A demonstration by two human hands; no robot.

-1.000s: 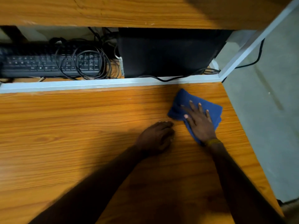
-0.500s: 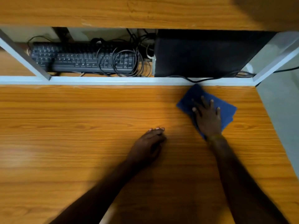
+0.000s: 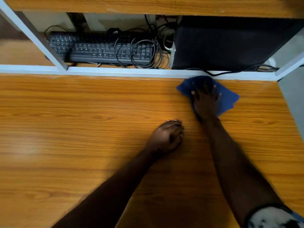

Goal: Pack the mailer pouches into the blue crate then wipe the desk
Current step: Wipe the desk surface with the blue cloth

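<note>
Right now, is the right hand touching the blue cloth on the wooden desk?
Touching. The head view shows the right hand pressed flat, fingers spread, on the blue cloth.

Black computer keyboard [image 3: 98,50] on a lower wooden shelf [image 3: 19,53], coiled black cables [image 3: 139,53] lying over its right end, black computer case [image 3: 230,46] just beside it, white metal frame rail [image 3: 115,71] in front, grey floor [image 3: 294,96] at right

Dim, warm light; soft blur, edges bowed.
</note>
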